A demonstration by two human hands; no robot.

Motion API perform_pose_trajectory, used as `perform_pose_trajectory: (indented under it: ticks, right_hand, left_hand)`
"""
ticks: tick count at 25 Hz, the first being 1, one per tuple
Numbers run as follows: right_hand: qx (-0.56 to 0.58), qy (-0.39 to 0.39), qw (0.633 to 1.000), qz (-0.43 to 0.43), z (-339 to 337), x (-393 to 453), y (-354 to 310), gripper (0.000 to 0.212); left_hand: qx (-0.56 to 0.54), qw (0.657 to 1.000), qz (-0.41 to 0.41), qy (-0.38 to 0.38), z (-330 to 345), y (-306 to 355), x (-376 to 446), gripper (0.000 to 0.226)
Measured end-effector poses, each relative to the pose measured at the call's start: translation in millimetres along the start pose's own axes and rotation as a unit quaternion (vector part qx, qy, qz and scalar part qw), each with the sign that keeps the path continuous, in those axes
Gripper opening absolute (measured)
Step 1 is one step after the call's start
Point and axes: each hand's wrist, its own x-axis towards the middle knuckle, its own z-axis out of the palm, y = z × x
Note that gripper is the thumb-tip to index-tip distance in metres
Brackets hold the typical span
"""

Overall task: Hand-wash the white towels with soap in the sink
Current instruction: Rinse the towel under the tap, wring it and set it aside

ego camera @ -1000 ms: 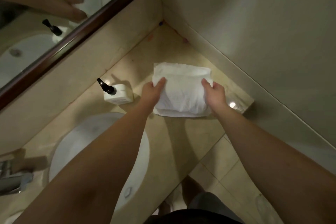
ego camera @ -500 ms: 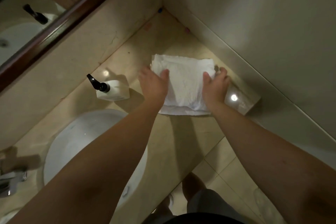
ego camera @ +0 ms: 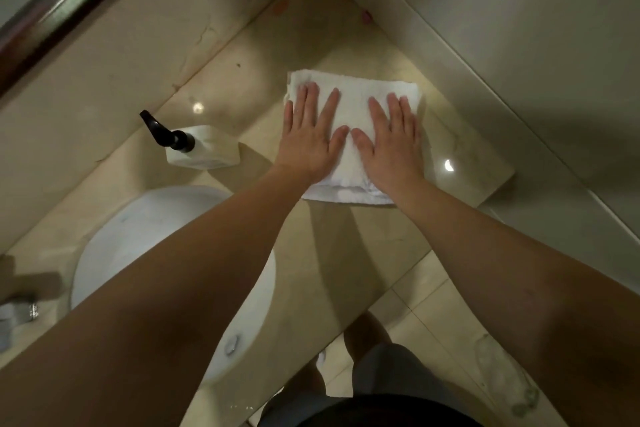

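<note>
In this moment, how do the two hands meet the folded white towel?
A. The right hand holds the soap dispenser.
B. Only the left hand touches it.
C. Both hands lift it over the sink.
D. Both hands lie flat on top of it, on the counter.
D: the left hand and the right hand both rest with straight fingers on the folded white towel, which lies on the counter beside the sink.

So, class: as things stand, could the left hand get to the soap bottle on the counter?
Probably yes. The left hand lies flat on the folded towel, holding nothing, and the soap bottle stands just to its left with only bare counter between them.
</note>
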Motion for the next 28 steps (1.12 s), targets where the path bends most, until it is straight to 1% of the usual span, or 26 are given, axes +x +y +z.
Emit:
perform_pose_trajectory:
  ticks: [3,5,7,10,13,15,19,23,26,28]
  right_hand:
    - [-0.002,-0.022,1.000,0.011,-1,3,-2,0.068]
    - [-0.012,-0.053,0.998,0.009,-5,6,-3,0.069]
    - [-0.014,-0.092,0.996,0.005,-13,5,-4,0.070]
    - [-0.029,-0.127,0.991,-0.006,-35,-4,-4,0.069]
    - [-0.068,-0.125,0.989,-0.028,-52,-26,-20,0.070]
    - [-0.090,-0.126,0.987,-0.049,-57,-51,-39,0.070]
    - [-0.115,-0.135,0.975,-0.137,-66,-117,-87,0.068]
    - [-0.106,-0.128,0.970,-0.179,-59,-189,-142,0.067]
    - [-0.118,-0.136,0.960,-0.215,-48,-247,-184,0.069]
    - [-0.139,-0.133,0.945,-0.264,-43,-281,-215,0.069]
  left_hand:
    - [0.022,0.998,-0.024,-0.050,-4,3,6,0.064]
    - [0.041,0.995,-0.026,-0.087,-14,6,9,0.064]
    - [0.031,0.993,-0.039,-0.109,-25,8,2,0.065]
    - [0.012,0.991,-0.094,-0.093,-31,11,-39,0.067]
    - [0.022,0.990,-0.103,-0.095,-36,13,-91,0.066]
    - [0.007,0.991,-0.105,-0.084,-46,12,-121,0.066]
    - [-0.017,0.991,-0.131,-0.028,-67,-2,-197,0.064]
    - [-0.048,0.983,-0.176,0.001,-82,-27,-289,0.064]
    - [-0.041,0.979,-0.201,0.016,-95,-50,-358,0.065]
    - [-0.020,0.976,-0.217,0.026,-102,-71,-409,0.065]
